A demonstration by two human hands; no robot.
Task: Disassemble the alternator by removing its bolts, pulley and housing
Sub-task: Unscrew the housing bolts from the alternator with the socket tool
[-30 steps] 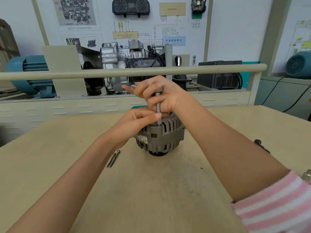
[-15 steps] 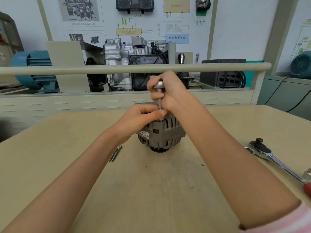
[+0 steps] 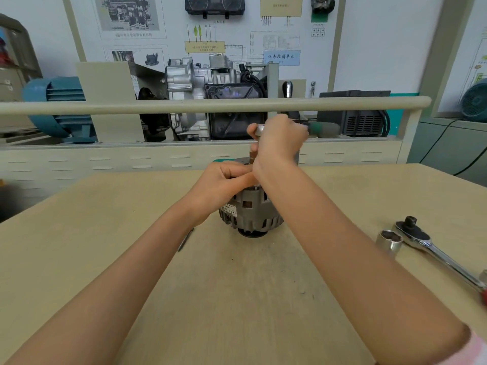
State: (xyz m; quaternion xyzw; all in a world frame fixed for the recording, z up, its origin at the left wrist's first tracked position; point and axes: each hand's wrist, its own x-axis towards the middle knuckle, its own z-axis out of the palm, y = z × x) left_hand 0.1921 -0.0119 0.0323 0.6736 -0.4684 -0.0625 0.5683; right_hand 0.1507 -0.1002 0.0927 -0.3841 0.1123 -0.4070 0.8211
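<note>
One head-worn wide-angle camera looks forward and slightly down along both forearms, close over the beige wooden tabletop (image 3: 237, 299). The grey ribbed metal alternator (image 3: 250, 209) sits centre frame; beyond it stand a beige rail (image 3: 131, 106) and a white wall diagram board (image 3: 369, 48).

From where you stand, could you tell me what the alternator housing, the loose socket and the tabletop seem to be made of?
Alternator housing: looks like cast aluminium, dull grey and matt, with moulded ribbed vent slots.
Loose socket: likely chrome-plated steel, judging by its bright mirror shine, like the ratchet beside it.
Tabletop: apparently beige laminate or painted board, smooth and matt with scuffs; the core is not visible.
</note>
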